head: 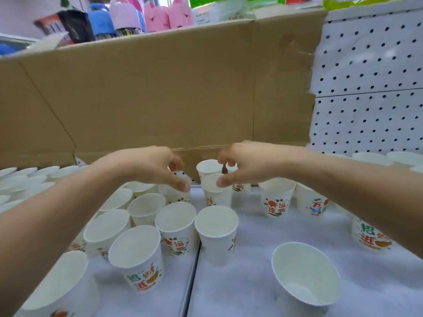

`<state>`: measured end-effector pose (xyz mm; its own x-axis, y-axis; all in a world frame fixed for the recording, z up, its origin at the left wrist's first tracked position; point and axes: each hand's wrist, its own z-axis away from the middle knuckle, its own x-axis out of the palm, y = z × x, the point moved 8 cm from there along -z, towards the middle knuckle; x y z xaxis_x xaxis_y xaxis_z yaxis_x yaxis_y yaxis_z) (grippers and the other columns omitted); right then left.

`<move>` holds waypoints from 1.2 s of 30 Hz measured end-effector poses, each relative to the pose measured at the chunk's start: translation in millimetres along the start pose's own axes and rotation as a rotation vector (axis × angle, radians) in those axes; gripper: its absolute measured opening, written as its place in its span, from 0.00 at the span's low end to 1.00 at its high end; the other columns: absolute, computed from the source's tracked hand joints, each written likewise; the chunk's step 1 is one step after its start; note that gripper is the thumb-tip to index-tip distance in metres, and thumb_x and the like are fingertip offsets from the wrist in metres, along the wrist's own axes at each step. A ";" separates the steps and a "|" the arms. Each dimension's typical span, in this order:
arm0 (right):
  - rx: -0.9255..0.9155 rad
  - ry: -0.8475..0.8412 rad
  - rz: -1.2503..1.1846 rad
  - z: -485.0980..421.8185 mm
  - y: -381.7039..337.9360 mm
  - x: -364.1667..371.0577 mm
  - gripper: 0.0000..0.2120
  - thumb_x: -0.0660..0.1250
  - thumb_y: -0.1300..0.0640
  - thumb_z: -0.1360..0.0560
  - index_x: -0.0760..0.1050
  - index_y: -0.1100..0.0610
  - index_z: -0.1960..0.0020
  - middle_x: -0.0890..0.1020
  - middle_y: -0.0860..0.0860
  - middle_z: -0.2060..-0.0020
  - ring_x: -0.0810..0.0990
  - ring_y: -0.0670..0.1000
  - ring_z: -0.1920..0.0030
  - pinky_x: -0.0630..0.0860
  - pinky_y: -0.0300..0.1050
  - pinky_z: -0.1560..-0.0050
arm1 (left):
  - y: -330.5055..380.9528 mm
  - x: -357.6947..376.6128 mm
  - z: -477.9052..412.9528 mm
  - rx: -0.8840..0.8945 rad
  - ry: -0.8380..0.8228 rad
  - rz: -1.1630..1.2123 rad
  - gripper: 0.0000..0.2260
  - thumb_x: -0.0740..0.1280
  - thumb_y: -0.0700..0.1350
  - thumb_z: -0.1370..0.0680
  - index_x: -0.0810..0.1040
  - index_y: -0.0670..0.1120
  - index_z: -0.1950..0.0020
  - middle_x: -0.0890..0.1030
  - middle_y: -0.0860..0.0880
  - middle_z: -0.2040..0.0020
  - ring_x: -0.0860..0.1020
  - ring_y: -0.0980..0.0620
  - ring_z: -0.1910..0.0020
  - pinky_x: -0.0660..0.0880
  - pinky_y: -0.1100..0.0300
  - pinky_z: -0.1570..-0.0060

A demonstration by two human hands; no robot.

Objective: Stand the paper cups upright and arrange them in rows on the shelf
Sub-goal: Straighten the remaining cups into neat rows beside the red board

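Your left hand reaches in from the lower left over the back of the cup cluster. Its fingers are curled, and one fingertip touches the rim of a printed cup. I cannot tell whether it actually grips that cup. Your right hand comes in from the right, also curled. Its thumb is at the rim of a second-row cup, and its index finger is by the rim of the rear cup, which stands close to the cardboard sheet. The pinch itself is hidden, so I cannot tell if it holds either one.

The paper cups stand mouth-up on the white shelf. At centre-left they sit packed together, with a green-and-orange lettered cup nearest you. Right of centre, two printed cups stand side by side, and another cup is partly hidden behind your right forearm. A plain white cup stands apart at lower right. Nested cup stacks lie along the left edge. White pegboard fills the right background, and blurred pink and blue goods line the top.
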<state>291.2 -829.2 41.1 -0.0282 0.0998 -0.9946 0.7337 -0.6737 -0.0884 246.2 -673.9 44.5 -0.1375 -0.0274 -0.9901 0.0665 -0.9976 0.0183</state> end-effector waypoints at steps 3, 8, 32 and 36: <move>0.068 -0.040 0.044 -18.8 -15.8 8.8 0.24 0.63 0.34 0.28 0.74 0.55 0.49 0.79 0.49 0.56 0.77 0.50 0.59 0.74 0.45 0.61 | -10.7 14.2 -4.4 -0.026 -0.022 -0.038 0.31 0.71 0.64 0.30 0.73 0.50 0.32 0.79 0.53 0.39 0.76 0.52 0.45 0.73 0.56 0.43; 0.124 -0.025 0.120 -28.6 -33.9 14.9 0.22 0.64 0.35 0.28 0.66 0.53 0.63 0.74 0.48 0.66 0.72 0.48 0.67 0.64 0.42 0.69 | -15.6 19.0 -14.1 -0.040 0.001 -0.030 0.33 0.73 0.64 0.33 0.73 0.51 0.32 0.79 0.53 0.40 0.77 0.51 0.45 0.75 0.55 0.43; 0.187 -0.177 0.037 2.9 2.7 14.2 0.26 0.71 0.49 0.31 0.70 0.55 0.36 0.80 0.51 0.48 0.79 0.53 0.50 0.79 0.50 0.50 | 34.6 20.7 -30.4 0.184 0.026 0.217 0.34 0.79 0.55 0.35 0.71 0.52 0.33 0.78 0.56 0.42 0.78 0.54 0.44 0.75 0.54 0.41; 0.193 -0.155 0.012 6.7 11.0 14.3 0.30 0.72 0.47 0.31 0.66 0.53 0.32 0.78 0.49 0.46 0.78 0.53 0.49 0.78 0.51 0.47 | 43.6 19.9 -32.3 0.222 0.042 0.233 0.31 0.79 0.54 0.35 0.72 0.53 0.35 0.78 0.56 0.42 0.78 0.54 0.45 0.76 0.54 0.42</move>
<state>294.4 -840.1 25.6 -0.1349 -0.0121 -0.9908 0.5913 -0.8034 -0.0706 278.3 -715.9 21.1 -0.1027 -0.2583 -0.9606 -0.1266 -0.9544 0.2702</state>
